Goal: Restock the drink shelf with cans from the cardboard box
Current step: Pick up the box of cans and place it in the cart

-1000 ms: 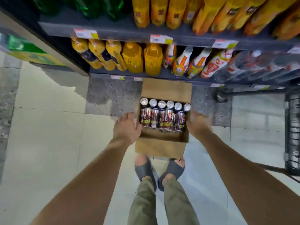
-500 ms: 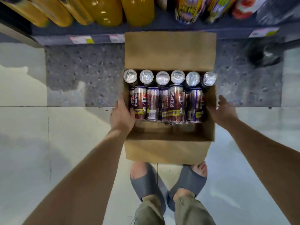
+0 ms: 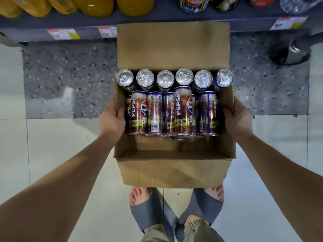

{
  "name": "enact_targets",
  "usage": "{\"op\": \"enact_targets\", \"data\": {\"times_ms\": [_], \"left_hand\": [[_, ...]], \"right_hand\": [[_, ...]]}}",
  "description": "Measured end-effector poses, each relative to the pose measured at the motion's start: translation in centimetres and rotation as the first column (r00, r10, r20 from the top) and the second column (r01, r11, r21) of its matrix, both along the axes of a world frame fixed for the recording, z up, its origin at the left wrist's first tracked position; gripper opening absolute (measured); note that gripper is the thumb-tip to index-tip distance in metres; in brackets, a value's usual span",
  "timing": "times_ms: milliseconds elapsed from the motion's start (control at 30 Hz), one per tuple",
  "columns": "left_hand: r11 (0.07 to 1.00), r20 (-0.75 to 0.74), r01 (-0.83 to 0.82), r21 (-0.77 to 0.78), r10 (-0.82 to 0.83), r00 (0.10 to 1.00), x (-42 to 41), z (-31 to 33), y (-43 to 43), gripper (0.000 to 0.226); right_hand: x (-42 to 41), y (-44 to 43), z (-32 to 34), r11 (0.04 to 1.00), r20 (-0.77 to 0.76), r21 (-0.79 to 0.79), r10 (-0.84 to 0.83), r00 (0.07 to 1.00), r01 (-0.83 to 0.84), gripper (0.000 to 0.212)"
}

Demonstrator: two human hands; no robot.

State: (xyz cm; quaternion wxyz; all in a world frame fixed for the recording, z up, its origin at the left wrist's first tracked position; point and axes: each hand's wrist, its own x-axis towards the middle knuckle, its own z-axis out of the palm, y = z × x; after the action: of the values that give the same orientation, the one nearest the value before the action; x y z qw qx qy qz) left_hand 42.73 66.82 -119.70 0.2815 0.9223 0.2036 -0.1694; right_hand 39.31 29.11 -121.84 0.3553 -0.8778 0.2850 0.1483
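An open cardboard box (image 3: 172, 169) stands on the floor just in front of my feet, its far flap raised. Inside, several tall Pepsi cans (image 3: 181, 110) fill the far half in rows; the near half shows bare cardboard. My left hand (image 3: 111, 119) grips the box's left wall, thumb curled over the rim next to the leftmost can. My right hand (image 3: 236, 119) grips the right wall the same way. The drink shelf (image 3: 83, 23) runs along the top of the view, just beyond the box.
Yellow juice bottles (image 3: 97, 5) and other bottles (image 3: 194, 4) stand on the shelf above price tags (image 3: 63, 33). A dark cart wheel (image 3: 290, 53) sits on the speckled floor at right. Pale floor tiles spread left and right of my sandalled feet (image 3: 174, 210).
I have bent closer to the box. Both hands moved from beside the box onto its side walls and now grip them.
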Motion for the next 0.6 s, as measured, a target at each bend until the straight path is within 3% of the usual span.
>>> {"op": "enact_targets", "data": {"times_ms": [267, 400, 600], "left_hand": [[0.995, 0.039, -0.029, -0.094, 0.033, 0.999, -3.8, 9.4, 0.6, 0.048], [0.996, 0.017, -0.062, -0.064, 0.063, 0.998, -5.1, 17.9, 0.6, 0.043], [0.996, 0.086, -0.065, -0.066, 0.07, 0.994, -6.6, 32.7, 1.0, 0.053]], "right_hand": [[-2.7, -0.2, 9.8, 0.999, 0.018, -0.049, 0.006, 1.0, -0.005, 0.043], [-3.9, -0.1, 18.2, 0.998, 0.016, -0.069, 0.01, 1.0, -0.009, 0.043], [-5.2, 0.4, 32.1, 0.998, 0.004, -0.036, -0.052, 0.999, 0.052, 0.039]]}}
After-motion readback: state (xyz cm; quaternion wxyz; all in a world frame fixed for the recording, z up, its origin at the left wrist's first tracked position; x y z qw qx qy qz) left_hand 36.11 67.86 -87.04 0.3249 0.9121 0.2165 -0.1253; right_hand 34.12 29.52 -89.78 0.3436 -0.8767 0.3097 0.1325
